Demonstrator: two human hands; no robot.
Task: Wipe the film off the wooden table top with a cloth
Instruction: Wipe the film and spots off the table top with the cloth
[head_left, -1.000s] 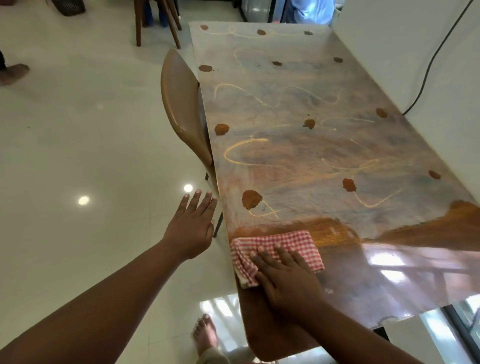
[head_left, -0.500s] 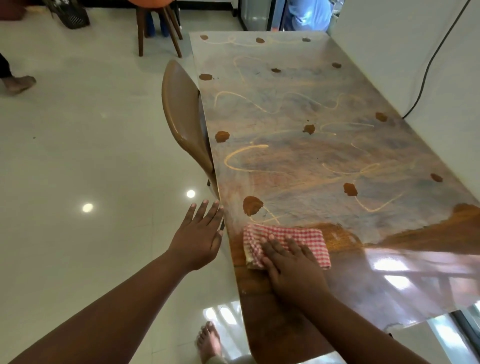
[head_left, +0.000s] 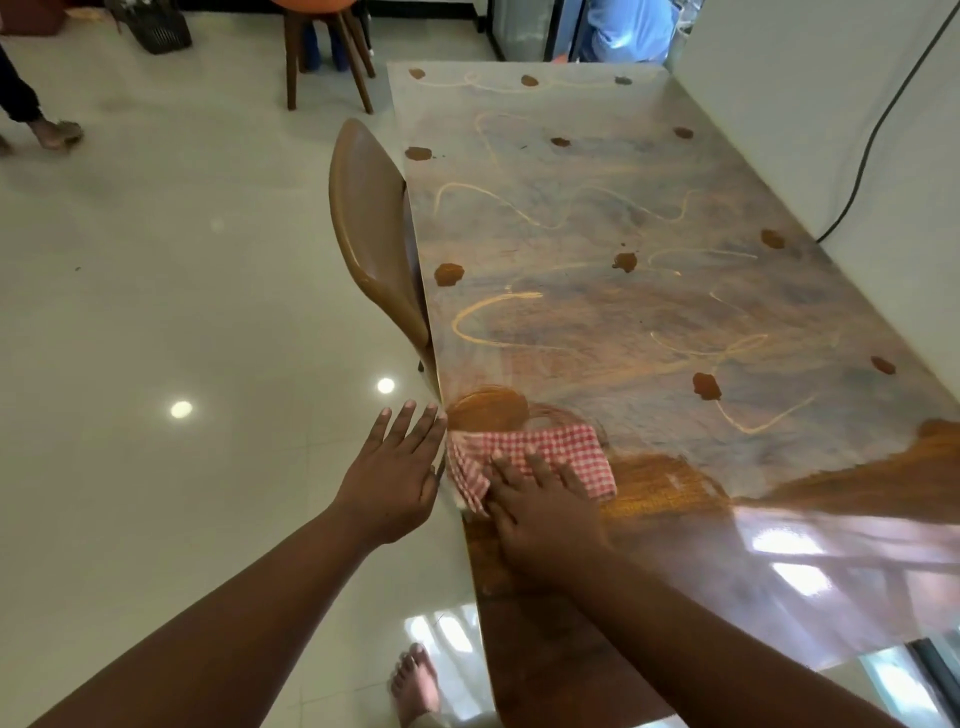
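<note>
Head view: left hand (head_left: 396, 474) hovers flat-fingered, holding nothing, beside the table (head_left: 649, 519) edge; right hand (head_left: 540, 512) presses the checked cloth (head_left: 540, 451) flat there. Firm, overlapping strokes should carry it rightward across the cloudy film (head_left: 597, 249).

The right hand (head_left: 545, 506) covers the near part of the folded red-and-white checked cloth (head_left: 540, 452), so that part is hidden and its palm's contact cannot be seen. The long wooden table top (head_left: 597, 291) runs out of the picture at the right and bottom edges. The brown moulded chair (head_left: 374, 234) shows only its backrest — the seat is hidden under the table. A person in a blue shirt (head_left: 626, 28) is cut off at the top edge; so is an orange-seated stool (head_left: 327, 47). The bare foot (head_left: 415, 686) is cropped at the bottom — and the black cable (head_left: 872, 135) leaves the top right corner.
</note>
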